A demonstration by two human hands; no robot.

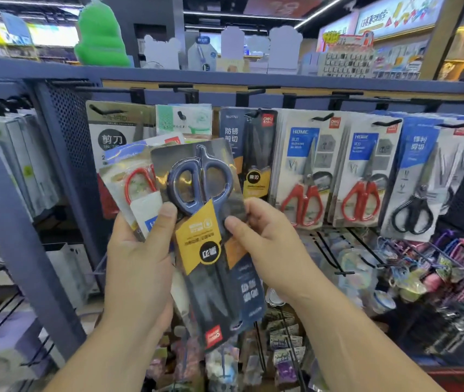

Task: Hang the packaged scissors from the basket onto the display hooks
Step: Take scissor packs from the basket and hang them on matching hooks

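Observation:
I hold a dark packaged pair of blue-handled scissors (205, 222) upside down in front of the display, its hang hole end pointing down. My left hand (140, 258) grips its left edge, thumb on the front, together with a pack of red-handled scissors (137, 188) fanned out behind it. My right hand (264, 244) pinches the dark pack's right edge. Black display hooks (321, 118) run along the rack above, carrying hung scissors packs: a matching dark pack (249, 154), red-handled ones (304, 171) and black-handled ones (417, 176). The basket is out of view.
A perforated blue upright (64, 154) borders the scissors section on the left, with more hung packs beyond it. Lower hooks (335, 256) at the right carry small colourful items. The top shelf (225, 75) bears card displays and a green figure (101, 35).

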